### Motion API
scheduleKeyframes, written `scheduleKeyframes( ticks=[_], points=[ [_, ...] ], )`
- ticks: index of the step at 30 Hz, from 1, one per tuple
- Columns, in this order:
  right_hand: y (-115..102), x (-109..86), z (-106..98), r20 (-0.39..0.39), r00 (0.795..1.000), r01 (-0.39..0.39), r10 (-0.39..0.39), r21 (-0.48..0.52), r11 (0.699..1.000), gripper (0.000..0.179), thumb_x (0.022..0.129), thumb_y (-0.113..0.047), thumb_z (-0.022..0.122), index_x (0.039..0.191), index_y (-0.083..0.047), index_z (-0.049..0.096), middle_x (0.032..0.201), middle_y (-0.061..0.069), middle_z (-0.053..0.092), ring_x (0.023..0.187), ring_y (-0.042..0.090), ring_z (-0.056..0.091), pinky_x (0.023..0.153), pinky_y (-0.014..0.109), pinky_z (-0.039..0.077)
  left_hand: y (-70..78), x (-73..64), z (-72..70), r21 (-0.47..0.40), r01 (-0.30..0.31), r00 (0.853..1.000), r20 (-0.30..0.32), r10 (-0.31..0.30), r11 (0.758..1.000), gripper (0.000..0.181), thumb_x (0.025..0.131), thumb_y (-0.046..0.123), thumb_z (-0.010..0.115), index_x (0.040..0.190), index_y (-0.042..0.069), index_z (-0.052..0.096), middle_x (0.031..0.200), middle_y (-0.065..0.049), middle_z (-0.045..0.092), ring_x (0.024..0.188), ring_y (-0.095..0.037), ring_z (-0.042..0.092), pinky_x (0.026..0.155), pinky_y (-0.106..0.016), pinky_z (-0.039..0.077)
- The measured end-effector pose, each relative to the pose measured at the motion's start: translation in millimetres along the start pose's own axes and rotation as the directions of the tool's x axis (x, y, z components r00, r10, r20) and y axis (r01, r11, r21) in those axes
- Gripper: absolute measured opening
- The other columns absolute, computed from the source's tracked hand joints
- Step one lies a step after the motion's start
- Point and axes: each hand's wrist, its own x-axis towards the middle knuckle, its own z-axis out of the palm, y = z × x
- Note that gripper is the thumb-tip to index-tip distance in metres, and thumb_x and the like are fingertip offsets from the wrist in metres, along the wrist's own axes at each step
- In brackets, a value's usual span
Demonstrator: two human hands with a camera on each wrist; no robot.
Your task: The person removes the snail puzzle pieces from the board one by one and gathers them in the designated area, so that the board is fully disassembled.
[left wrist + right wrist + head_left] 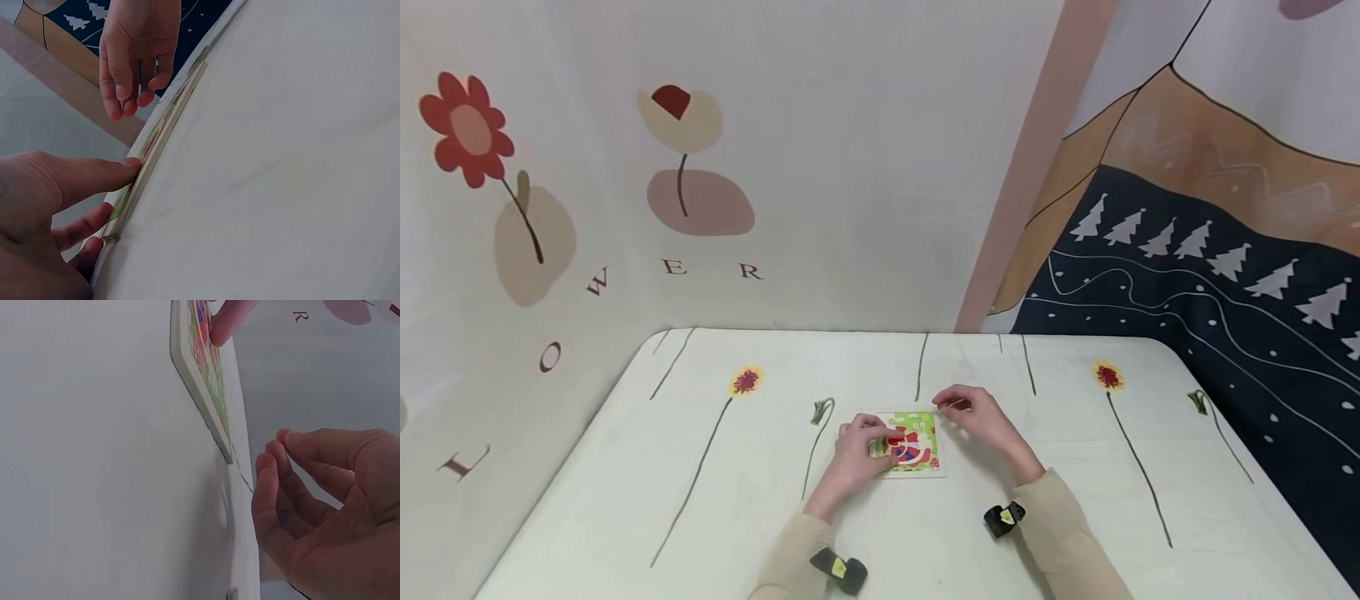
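A square, pale-edged wooden picture puzzle [925, 457] lies flat on the table, with a red, white and blue figure on a green ground. My left hand [855, 454] rests over its left side. In the left wrist view, the thumb [122, 172] touches the picture face and other fingers lie at the near end of the board [164, 134]. Just beyond the upper right corner, my right hand [973, 417] hovers with loosely bent fingers. The right wrist view shows this hand [331, 494] with thumb and fingertips close together and nothing visible between them.
A white cloth [715, 517] printed with flowers and stems covers the table. Low in the right wrist view, a small object [232, 594] lies on it. Printed curtains [850, 167] hang behind the table. Each sleeve carries a black wrist device [1004, 518].
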Motion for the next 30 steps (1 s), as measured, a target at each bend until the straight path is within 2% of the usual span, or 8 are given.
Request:
scheduleKeyframes(
  ticks=[8, 20, 24, 30],
  points=[
    [-4, 6.2, 8, 0.051, 0.999, 0.006, -0.006, -0.007, 1.000, 0.017, 0.091, 0.001, 0.059, 0.106, 0.000, 0.068, 0.099, 0.006, 0.067, 0.091, 0.021, 0.059, 0.083, 0.038, 0.046, -0.6, 2.0, 0.1, -0.003, 0.012, 1.000, 0.017, -0.012, 1.000, 0.035, 0.075, 0.005, 0.077, 0.110, 0.011, 0.073, 0.115, -0.007, 0.050, 0.108, -0.030, 0.038, 0.087, -0.050, 0.036],
    [-11, 13.0, 18, 0.124, 0.991, 0.051, -0.050, 0.000, 0.999, 0.016, 0.092, -0.001, 0.059, 0.106, 0.001, 0.067, 0.096, 0.008, 0.066, 0.086, 0.020, 0.059, 0.075, 0.033, 0.048, -3.1, 1.7, -1.7, 0.000, 0.002, 0.999, 0.041, -0.003, 1.000, 0.036, 0.075, 0.006, 0.078, 0.111, 0.011, 0.073, 0.116, -0.006, 0.049, 0.107, -0.030, 0.038, 0.086, -0.051, 0.036],
    [-15, 15.7, 21, 0.144, 0.989, 0.043, -0.043, -0.001, 0.999, 0.016, 0.092, -0.001, 0.059, 0.106, 0.001, 0.067, 0.095, 0.008, 0.065, 0.084, 0.019, 0.058, 0.072, 0.031, 0.048, -4.0, 2.1, -2.0, -0.002, -0.001, 0.999, 0.041, 0.001, 1.000, 0.036, 0.076, 0.007, 0.077, 0.111, 0.011, 0.073, 0.116, -0.005, 0.049, 0.107, -0.029, 0.038, 0.087, -0.051, 0.036],
    [-17, 20.9, 27, 0.172, 0.984, 0.039, -0.036, -0.015, 0.999, 0.017, 0.092, -0.002, 0.059, 0.106, -0.002, 0.068, 0.096, 0.005, 0.064, 0.087, 0.018, 0.058, 0.078, 0.033, 0.047, -4.2, 1.9, -3.5, -0.006, -0.009, 0.999, 0.038, 0.009, 1.000, 0.037, 0.075, 0.007, 0.078, 0.112, 0.012, 0.073, 0.115, -0.005, 0.050, 0.109, -0.030, 0.038, 0.090, -0.053, 0.035]
  ],
)
